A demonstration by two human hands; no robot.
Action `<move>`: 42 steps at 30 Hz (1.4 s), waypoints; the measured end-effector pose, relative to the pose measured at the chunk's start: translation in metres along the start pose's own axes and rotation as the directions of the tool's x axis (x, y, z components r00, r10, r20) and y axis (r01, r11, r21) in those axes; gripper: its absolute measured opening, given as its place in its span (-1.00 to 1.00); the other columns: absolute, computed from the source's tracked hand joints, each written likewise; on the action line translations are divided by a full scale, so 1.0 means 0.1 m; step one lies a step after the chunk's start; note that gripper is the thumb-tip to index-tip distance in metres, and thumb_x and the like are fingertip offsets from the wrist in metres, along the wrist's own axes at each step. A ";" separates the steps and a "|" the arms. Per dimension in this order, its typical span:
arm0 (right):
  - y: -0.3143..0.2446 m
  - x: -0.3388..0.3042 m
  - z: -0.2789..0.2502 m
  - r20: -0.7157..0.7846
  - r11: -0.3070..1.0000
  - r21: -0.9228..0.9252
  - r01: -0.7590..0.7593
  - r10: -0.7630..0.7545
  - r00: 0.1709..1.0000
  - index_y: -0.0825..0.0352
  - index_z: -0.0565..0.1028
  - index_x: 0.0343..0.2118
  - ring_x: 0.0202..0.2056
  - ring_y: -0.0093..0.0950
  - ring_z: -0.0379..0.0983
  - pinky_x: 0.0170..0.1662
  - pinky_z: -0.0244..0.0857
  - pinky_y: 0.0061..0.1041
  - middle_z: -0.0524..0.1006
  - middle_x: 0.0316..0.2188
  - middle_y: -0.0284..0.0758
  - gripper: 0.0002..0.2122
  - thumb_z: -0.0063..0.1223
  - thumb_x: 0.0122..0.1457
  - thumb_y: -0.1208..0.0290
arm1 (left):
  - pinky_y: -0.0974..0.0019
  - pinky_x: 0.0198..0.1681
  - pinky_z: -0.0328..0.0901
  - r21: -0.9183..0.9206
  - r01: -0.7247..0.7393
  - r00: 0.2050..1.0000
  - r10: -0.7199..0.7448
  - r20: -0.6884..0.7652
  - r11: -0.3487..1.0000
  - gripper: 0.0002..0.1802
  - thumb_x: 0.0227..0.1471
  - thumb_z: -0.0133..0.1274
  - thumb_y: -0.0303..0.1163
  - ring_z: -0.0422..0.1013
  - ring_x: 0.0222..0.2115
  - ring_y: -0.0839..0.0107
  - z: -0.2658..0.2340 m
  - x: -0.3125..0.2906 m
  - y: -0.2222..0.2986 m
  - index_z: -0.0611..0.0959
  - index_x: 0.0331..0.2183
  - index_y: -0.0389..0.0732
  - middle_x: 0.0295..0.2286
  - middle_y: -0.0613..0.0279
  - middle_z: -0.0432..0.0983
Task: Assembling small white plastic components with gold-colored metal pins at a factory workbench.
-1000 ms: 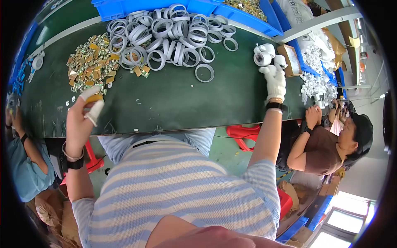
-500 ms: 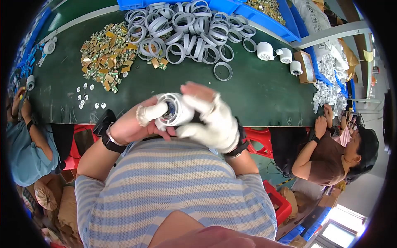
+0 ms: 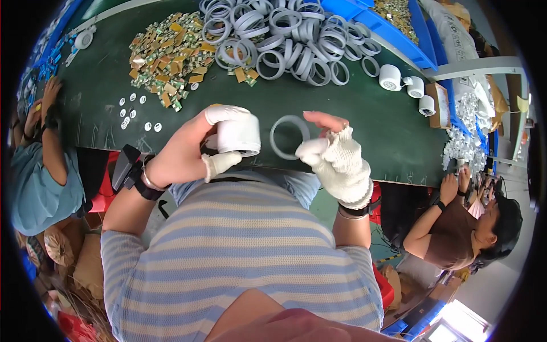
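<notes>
My left hand (image 3: 185, 149) grips a white cylindrical housing (image 3: 239, 132) with finger cots on the digits. The housing is tilted, its open end turned down and mostly hidden. Beside it, above the table's near edge, a grey plastic ring (image 3: 274, 138) faces me. My right hand (image 3: 342, 162), in a white knit fingerless glove with covered fingertips, pinches that ring at its right side between thumb and fingers. Ring and housing are apart, with a small gap between them.
Grey rings (image 3: 296, 43) lie heaped at the back, beside a pile of small circuit boards (image 3: 171, 57). Several white round stickers (image 3: 133, 114) lie at left. White housings (image 3: 390, 77) stand at right near a cardboard box (image 3: 439, 105). Co-workers sit at both sides.
My right hand has left the housing and taken the lone grey ring off the table, bringing it nearer. The left hand has turned the housing's open end downward. The view has shifted slightly.
</notes>
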State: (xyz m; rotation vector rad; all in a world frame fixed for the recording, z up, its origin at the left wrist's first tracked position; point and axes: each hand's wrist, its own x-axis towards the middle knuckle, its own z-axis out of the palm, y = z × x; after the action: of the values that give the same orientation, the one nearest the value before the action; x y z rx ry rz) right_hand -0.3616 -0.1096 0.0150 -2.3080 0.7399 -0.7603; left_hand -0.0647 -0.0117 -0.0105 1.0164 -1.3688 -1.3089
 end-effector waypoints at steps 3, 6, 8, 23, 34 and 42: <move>-0.04 0.09 -0.02 0.093 0.991 0.131 0.031 -0.043 0.995 0.09 0.67 -0.41 -0.10 -0.29 0.45 -0.08 0.40 -0.37 0.54 0.12 -0.24 -0.90 0.38 0.06 0.47 | 0.24 -0.02 0.48 0.278 -0.148 0.988 0.129 0.088 0.949 -0.20 -0.01 0.33 -0.61 0.51 -0.04 0.26 -0.03 0.05 0.16 0.43 0.25 -0.06 0.00 0.18 0.49; 0.07 0.09 0.01 0.143 0.958 0.277 0.069 -0.112 0.983 0.08 0.68 -0.37 -0.11 -0.32 0.45 -0.08 0.40 -0.40 0.53 0.13 -0.26 -0.90 0.39 0.07 0.45 | 0.20 -0.17 0.48 0.575 -0.284 0.946 0.129 0.296 0.767 -0.30 -0.12 0.38 -0.47 0.54 -0.18 0.05 -0.02 0.14 0.27 0.60 0.12 -0.08 0.00 0.08 0.51; 0.12 0.06 0.03 0.167 0.929 0.357 0.101 -0.170 0.971 0.09 0.69 -0.34 -0.10 -0.36 0.46 -0.09 0.41 -0.41 0.53 0.14 -0.27 -0.89 0.39 0.08 0.45 | 0.20 -0.18 0.49 0.628 -0.298 0.944 0.125 0.304 0.719 -0.29 -0.14 0.38 -0.48 0.55 -0.19 0.06 0.01 0.16 0.28 0.60 0.13 -0.06 0.00 0.09 0.51; 0.05 0.14 0.23 0.090 0.932 0.362 -0.031 -0.002 0.996 0.36 0.62 -0.43 -0.39 -0.28 0.47 -0.24 0.33 -0.32 0.54 -0.48 -0.26 -0.49 0.08 0.29 -0.11 | 0.21 -0.26 0.51 0.858 -0.277 0.960 0.088 0.266 0.433 -0.18 -0.24 0.32 -0.48 0.54 -0.32 0.17 0.14 0.04 0.24 0.62 0.15 0.22 0.00 0.11 0.50; 0.10 0.20 0.15 -0.172 0.898 0.417 -0.140 0.229 0.958 0.41 0.64 -0.18 -0.29 -0.49 0.43 -0.19 0.27 -0.50 0.61 -0.15 -0.14 -0.58 -0.03 0.40 0.08 | 0.22 -0.27 0.52 0.926 -0.189 0.973 0.190 0.131 0.327 -0.27 -0.30 0.37 -0.47 0.56 -0.27 0.17 0.07 0.05 0.35 0.69 0.04 0.09 -0.02 0.14 0.49; -0.19 0.36 0.19 0.047 0.972 -0.086 0.217 -0.214 0.976 0.28 0.61 -0.26 -0.27 -0.35 0.57 -0.19 0.43 -0.38 0.65 -0.19 -0.24 -0.75 0.47 0.01 0.46 | 0.30 -0.21 0.52 0.784 -0.030 0.999 0.045 0.003 0.620 -0.26 -0.07 0.36 -0.46 0.57 -0.20 0.25 0.09 0.07 0.30 0.57 0.19 0.06 -0.02 0.14 0.50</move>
State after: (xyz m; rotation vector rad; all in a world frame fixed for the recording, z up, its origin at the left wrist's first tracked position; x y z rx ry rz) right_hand -0.3188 -0.1136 0.0273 -2.5063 0.5216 -0.7910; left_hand -0.0731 -0.0139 0.0202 1.5538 -2.0064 -0.6073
